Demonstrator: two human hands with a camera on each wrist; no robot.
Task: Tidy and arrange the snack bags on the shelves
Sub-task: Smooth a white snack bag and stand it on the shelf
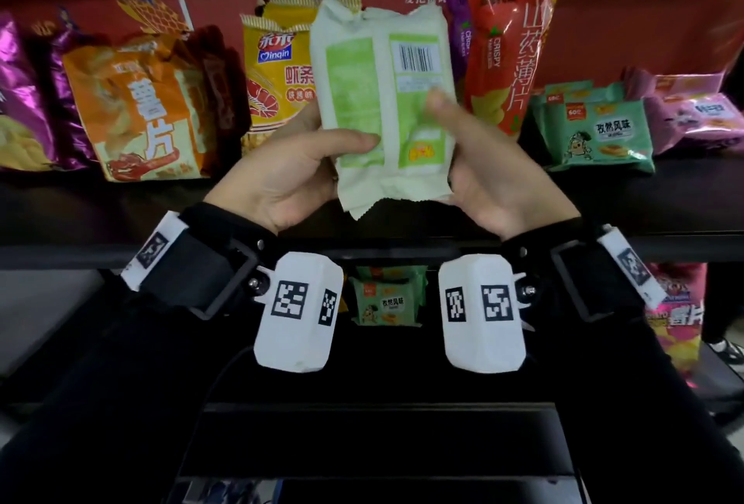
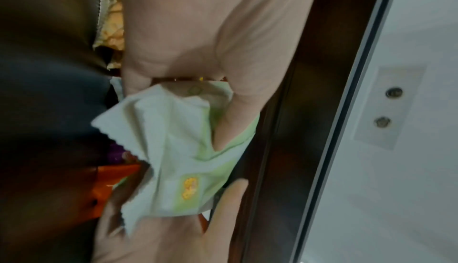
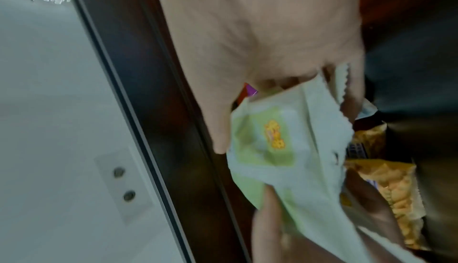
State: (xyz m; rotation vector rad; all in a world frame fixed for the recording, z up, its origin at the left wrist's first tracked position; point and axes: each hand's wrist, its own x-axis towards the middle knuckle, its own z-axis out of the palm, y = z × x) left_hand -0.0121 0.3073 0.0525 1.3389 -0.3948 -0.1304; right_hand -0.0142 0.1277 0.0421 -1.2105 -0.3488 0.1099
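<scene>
Holding a pale green snack bag (image 1: pixel 386 101) upright in front of the upper shelf (image 1: pixel 100 205), I have my left hand (image 1: pixel 290 177) gripping its lower left edge, thumb laid across the printed panel and fingers hidden behind. My right hand (image 1: pixel 491 177) grips the lower right edge the same way, thumb pressed on the face near the middle of the bag. The bag's long axis runs up and down, leaning a little to the left at the top; the crimped bottom seal points down toward me and the crumpled top seal points up at the back wall. Its back faces me: whitish-green wrapper, a seam down the middle, brighter green text panels, a barcode at the upper right and a small yellow logo low on the right. In the left wrist view the zigzag bottom edge (image 2: pixel 119 145) sticks out below my palm, and the right wrist view shows the same logo (image 3: pixel 275 136) between my thumbs, blurred.

Just behind the bag stand a yellow shrimp-stick bag (image 1: pixel 277 73) on the left and a tall red crisp bag (image 1: pixel 511 44) on the right. Farther left leans an orange chip bag (image 1: pixel 141 113), then purple bags (image 1: pixel 24 101). To the right sit green biscuit packs (image 1: pixel 600 133) and pink packs (image 1: pixel 696 113). Another green pack (image 1: pixel 386 302) lies on the shelf below.
</scene>
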